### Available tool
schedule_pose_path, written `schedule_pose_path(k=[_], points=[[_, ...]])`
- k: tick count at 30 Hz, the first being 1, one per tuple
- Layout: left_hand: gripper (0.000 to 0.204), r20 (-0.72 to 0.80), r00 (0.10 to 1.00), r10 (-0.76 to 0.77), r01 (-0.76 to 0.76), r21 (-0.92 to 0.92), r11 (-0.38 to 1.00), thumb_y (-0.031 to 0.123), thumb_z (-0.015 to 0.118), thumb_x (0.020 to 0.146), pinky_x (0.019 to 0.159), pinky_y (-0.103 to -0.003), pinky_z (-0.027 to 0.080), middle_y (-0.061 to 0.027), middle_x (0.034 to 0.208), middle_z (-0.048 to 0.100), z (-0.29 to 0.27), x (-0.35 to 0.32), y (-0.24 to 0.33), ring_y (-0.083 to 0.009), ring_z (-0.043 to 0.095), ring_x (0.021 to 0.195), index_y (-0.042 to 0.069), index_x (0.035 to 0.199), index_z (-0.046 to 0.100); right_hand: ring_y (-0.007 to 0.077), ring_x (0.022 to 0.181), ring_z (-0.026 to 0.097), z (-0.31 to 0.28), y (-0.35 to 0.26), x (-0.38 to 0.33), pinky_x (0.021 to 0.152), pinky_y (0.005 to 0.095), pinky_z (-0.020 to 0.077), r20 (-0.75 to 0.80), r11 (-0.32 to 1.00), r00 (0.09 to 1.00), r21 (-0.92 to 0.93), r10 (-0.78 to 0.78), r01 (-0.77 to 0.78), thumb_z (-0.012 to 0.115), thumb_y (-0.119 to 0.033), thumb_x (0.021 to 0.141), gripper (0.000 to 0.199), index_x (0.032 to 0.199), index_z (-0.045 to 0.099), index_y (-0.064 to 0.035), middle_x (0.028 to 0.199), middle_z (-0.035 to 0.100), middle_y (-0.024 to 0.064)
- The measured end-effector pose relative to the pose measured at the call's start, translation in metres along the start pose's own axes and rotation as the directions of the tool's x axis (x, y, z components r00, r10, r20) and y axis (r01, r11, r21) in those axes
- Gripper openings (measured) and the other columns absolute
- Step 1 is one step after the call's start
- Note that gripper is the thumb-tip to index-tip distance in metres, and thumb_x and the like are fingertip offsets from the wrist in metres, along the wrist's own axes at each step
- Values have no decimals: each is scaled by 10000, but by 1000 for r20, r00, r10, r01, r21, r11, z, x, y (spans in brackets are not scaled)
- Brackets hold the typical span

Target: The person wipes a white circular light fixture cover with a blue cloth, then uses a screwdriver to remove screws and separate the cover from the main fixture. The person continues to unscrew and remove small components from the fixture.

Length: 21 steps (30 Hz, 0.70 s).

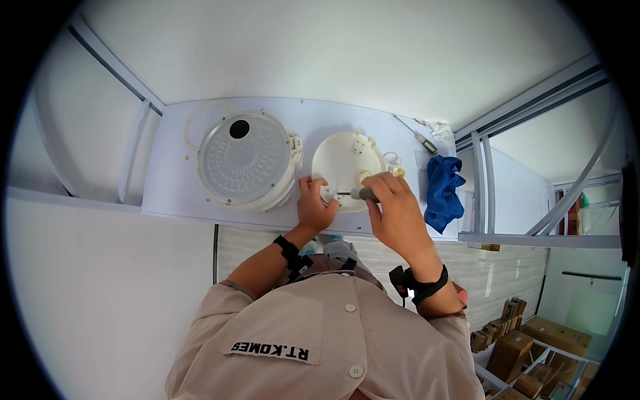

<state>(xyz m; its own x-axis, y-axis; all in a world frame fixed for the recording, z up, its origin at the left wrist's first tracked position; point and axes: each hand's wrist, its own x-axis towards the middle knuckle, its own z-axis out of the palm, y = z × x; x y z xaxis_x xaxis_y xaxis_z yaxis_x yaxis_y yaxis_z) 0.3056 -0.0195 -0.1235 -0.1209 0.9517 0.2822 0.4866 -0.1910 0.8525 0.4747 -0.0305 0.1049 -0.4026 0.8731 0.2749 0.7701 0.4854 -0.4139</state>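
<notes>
My right hand (pixel 403 217) is closed around the grey handle of a screwdriver (pixel 366 193). Its thin shaft points left, toward a small white part (pixel 327 192) at the near left rim of a round white cover (pixel 333 158). With fingers and thumb, my left hand (pixel 316 208) grips that small part; whether it is fixed to the cover is hidden by the fingers. The cover lies with its hollow side up and has white fittings (pixel 360 145) along its right side. Left of it sits a round white appliance body (pixel 288 183) topped by a grey ribbed disc (pixel 243 160) with a black oval.
Right of the cover lie a white ring (pixel 392 159) and a yellowish cap (pixel 399 172). A second screwdriver (pixel 424 141) and a crumpled blue cloth (pixel 444 190) are on the white table (pixel 175 197) at the right. Metal frames (pixel 481 180) flank it; cardboard boxes (pixel 510 353) stand lower right.
</notes>
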Motion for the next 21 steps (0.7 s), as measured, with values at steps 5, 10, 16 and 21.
schedule_pose_path(k=[5, 10, 16, 21], points=[[447, -10, 1000, 2, -2, 2, 1000, 138, 720, 772, 791, -514, 569, -212, 1285, 476, 1, 0, -3, -465, 636, 989, 98, 1188, 561, 394, 860, 691, 0, -15, 0, 720, 459, 562, -29, 990, 990, 28, 138, -138, 781, -93, 872, 324, 1167, 653, -56, 999, 675, 163], [447, -11, 1000, 23, -23, 12, 1000, 140, 717, 776, 790, -513, 567, -211, 1283, 476, 0, 0, -1, -461, 636, 985, 98, 1191, 557, 395, 892, 687, -5, -8, 2, 755, 463, 557, 102, 975, 971, -69, 216, -210, 794, -86, 861, 382, 1203, 629, -34, 1005, 680, 169], [441, 1, 1000, 0, 0, 15, 1000, 144, 711, 777, 789, -509, 568, -207, 1283, 478, 1, 0, -3, -455, 639, 978, 100, 1187, 556, 384, 941, 667, 1, -8, 6, 795, 468, 563, -190, 999, 981, 26, -31, 37, 769, -31, 847, 376, 1195, 632, -4, 1074, 658, 179], [441, 8, 1000, -17, 17, 6, 1000, 141, 710, 773, 790, -508, 571, -203, 1282, 480, 0, 0, 0, -454, 644, 976, 103, 1184, 556, 382, 978, 652, 12, 11, -1, 810, 438, 568, -37, 980, 997, 192, 61, -52, 768, -3, 827, 415, 1214, 620, -6, 1165, 626, 185]])
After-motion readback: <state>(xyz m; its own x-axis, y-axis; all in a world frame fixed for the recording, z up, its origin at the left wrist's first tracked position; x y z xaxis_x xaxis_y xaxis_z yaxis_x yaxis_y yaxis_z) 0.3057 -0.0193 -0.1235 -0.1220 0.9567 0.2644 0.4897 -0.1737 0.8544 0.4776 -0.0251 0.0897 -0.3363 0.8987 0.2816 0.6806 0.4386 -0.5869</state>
